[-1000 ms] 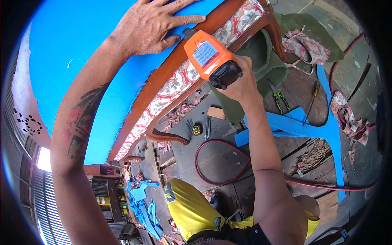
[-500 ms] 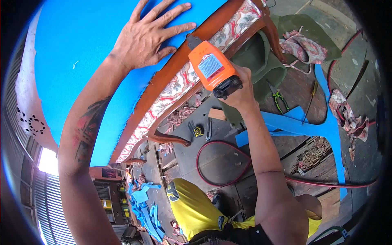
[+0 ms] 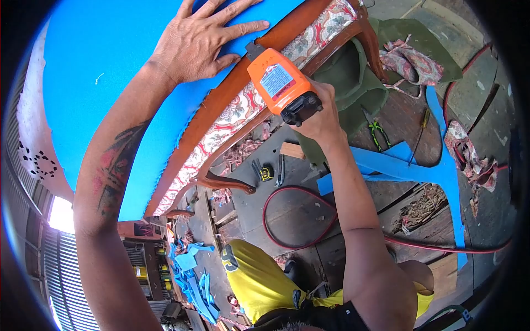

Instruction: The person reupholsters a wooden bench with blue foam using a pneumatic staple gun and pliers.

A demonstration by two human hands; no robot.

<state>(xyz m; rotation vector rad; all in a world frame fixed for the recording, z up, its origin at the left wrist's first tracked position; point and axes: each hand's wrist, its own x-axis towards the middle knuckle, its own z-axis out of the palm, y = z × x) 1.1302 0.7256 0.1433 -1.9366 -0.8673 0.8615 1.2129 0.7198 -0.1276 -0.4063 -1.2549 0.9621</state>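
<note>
My left hand (image 3: pixel 199 47) lies flat with fingers spread on a bright blue foam sheet (image 3: pixel 110 60), near its edge along the wooden frame. My right hand (image 3: pixel 320 113) is wrapped round the handle of an orange staple gun (image 3: pixel 279 83). The gun's dark nose meets the seam between the blue foam and the brown wooden rail (image 3: pixel 182 154), just beside my left fingertips. Below the rail runs a band of red-and-white floral fabric (image 3: pixel 221 129) on the same piece of furniture, which has curved wooden legs (image 3: pixel 229 182).
On the floor lie green-handled pliers (image 3: pixel 378 132), a screwdriver (image 3: pixel 422 129), a tape measure (image 3: pixel 266 172) and a wood block (image 3: pixel 292 150). A red hose (image 3: pixel 276 243) loops across it. Blue foam offcuts (image 3: pixel 193 281), a green sheet (image 3: pixel 425 44) and torn fabric scraps (image 3: pixel 411 63) surround the furniture.
The staple gun in my right hand has shifted slightly left and up along the foam's edge. My left hand stays spread on the foam, a little higher in view.
</note>
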